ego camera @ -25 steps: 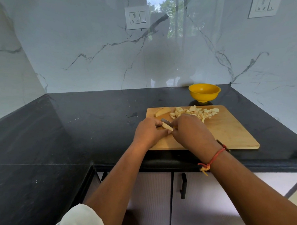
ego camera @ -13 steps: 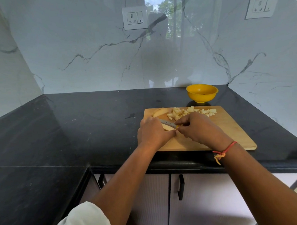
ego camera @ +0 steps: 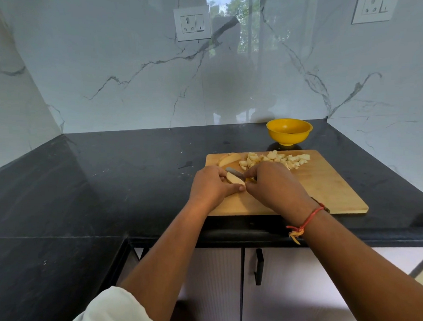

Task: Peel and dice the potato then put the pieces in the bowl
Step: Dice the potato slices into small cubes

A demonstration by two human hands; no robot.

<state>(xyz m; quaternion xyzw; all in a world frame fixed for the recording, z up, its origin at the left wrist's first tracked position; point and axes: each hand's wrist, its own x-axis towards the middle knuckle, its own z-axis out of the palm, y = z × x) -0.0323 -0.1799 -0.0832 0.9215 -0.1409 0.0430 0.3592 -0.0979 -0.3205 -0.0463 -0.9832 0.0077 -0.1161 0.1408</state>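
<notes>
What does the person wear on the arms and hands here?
The left hand and right hand are bare. A red thread with a yellow knotted end circles the right wrist, a dark strap beside it. A white sleeve covers the left upper arm.

On the board, the left hand pinches a potato slice while the right hand grips a knife with its blade lying across that slice. Another slice and a heap of dice lie along the far edge. A yellow bowl stands on the counter just behind.
</notes>
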